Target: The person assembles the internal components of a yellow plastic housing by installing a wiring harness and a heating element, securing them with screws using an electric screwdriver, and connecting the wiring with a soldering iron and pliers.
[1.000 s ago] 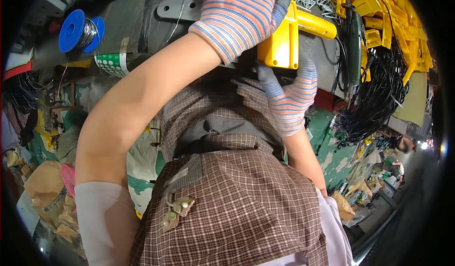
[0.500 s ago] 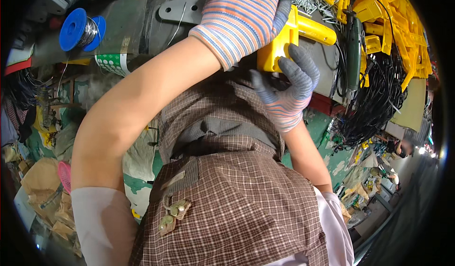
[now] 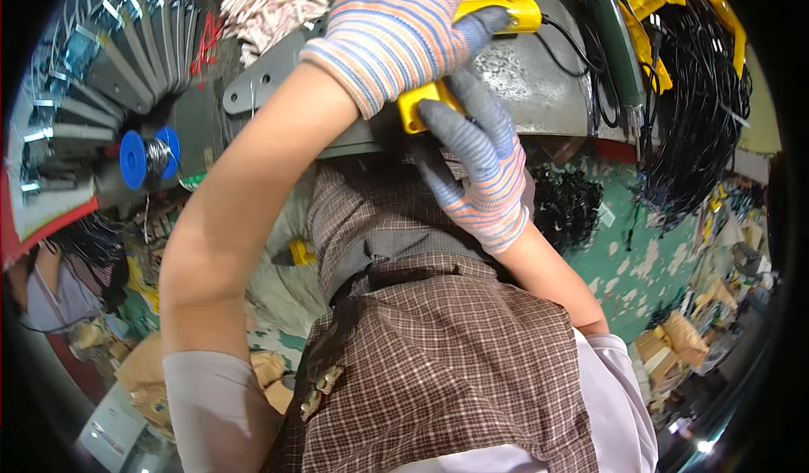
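While the left hand point(image 3: 396, 31) in a striped knit glove clamps over the yellow power tool point(image 3: 472, 52) at the near edge of the grey tabletop point(image 3: 539, 85), the right hand point(image 3: 476, 165) cups its base, fingers curled; steadying seems underway, and next needs a firm grip on the blocky, corded body

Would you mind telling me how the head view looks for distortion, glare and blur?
Head view: strong fisheye bending with black corners; bench edge curves; glare spot on its metal; left hand and right hand on the yellow tool look sharp; floor clutter at the rim is smeared.
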Demonstrator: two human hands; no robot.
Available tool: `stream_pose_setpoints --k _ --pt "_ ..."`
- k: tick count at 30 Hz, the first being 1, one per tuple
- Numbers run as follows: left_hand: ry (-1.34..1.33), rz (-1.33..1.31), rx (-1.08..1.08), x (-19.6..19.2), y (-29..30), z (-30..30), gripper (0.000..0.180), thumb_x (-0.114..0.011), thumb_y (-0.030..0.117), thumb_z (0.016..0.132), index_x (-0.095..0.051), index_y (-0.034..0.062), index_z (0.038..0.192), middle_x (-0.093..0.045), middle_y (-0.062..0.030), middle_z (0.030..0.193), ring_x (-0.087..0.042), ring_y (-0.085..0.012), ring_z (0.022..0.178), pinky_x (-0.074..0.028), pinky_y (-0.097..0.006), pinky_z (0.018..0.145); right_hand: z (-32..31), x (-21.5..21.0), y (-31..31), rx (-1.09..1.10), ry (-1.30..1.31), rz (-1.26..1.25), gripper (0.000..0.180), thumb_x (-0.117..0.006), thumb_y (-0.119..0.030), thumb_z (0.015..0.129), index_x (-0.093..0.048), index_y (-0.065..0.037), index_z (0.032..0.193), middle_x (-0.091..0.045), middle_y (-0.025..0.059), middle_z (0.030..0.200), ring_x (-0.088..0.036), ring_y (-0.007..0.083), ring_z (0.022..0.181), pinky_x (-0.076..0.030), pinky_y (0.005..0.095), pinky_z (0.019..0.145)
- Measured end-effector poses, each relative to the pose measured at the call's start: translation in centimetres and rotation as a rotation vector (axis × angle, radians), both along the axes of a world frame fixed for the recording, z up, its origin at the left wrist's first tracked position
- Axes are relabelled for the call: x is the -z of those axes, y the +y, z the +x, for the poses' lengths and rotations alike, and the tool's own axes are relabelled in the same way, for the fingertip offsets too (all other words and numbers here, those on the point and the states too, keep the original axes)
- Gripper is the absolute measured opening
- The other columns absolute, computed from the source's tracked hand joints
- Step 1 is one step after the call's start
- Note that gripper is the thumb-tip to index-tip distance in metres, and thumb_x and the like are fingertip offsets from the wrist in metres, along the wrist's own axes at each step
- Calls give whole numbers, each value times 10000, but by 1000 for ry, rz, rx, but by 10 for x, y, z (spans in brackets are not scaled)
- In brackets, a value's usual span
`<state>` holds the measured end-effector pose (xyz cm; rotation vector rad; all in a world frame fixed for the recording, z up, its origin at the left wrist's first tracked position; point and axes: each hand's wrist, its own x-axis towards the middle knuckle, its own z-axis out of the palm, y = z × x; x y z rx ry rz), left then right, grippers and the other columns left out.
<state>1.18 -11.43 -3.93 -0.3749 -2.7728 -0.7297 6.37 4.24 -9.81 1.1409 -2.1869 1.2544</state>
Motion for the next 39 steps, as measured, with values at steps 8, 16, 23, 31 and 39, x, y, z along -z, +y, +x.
stream_pose_setpoints --k 8,16,23,31,39 --pt "-15 -343 2 1 9 -8 373 -534 369 923 -615 129 1197 -657 -175 1033 -621 -356 940 -485 -439 825 12 7 56 -24 -163 -113 293 -712 -68 688 -650 -61 974 -634 99 939 -607 298 834 -493 409 780" --pt "-99 -285 -58 0 18 -6 405 -580 413 893 -648 88 1125 -664 -176 996 -627 -350 917 -482 -412 821 0 8 36 73 -35 92 381 -693 -213 612 -668 -94 973 -630 68 1018 -581 257 963 -439 430 823" --pt "-85 -111 -184 -2 21 -4 329 -630 332 880 -676 56 1053 -678 -156 971 -636 -321 908 -487 -389 814 0 1 36 -47 -136 89 280 -682 -284 589 -668 -83 784 -646 126 1042 -578 285 1013 -427 455 810" --pt "-188 -160 -83 -7 23 -12 415 -677 352 827 -655 14 1066 -666 -184 957 -632 -359 913 -487 -415 824 -21 -5 49 -172 -164 67 219 -702 -217 668 -653 -77 828 -648 108 1000 -600 289 979 -458 432 789" --pt "-74 -242 -19 -2 28 13 367 -705 304 777 -621 66 1043 -627 -117 926 -593 -316 864 -456 -428 760 -74 -74 64 53 -484 -395 103 -657 44 797 -644 21 897 -654 109 856 -638 202 767 -510 327 725"
